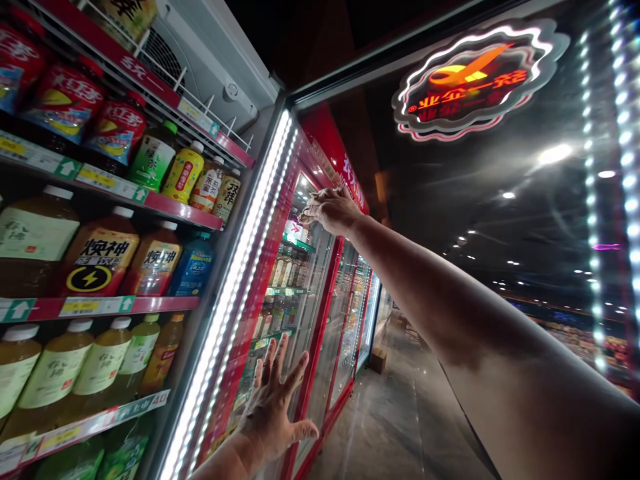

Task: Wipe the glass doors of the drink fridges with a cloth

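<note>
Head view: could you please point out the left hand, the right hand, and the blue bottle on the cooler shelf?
left hand (273, 407), head view, back of the hand, flat on the glass door.
right hand (333, 208), head view, knuckles, high on the door.
blue bottle (193, 267), head view, label.

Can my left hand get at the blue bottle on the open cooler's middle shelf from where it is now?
Probably yes. The left hand lies flat on the red cooler's glass door, holding nothing, and the blue bottle stands at the open shelf's near end with no glass in front.

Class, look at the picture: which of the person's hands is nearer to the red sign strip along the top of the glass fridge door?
Right. The right hand presses a cloth just below the red sign strip; the left hand lies flat, far lower on the glass door.
</note>
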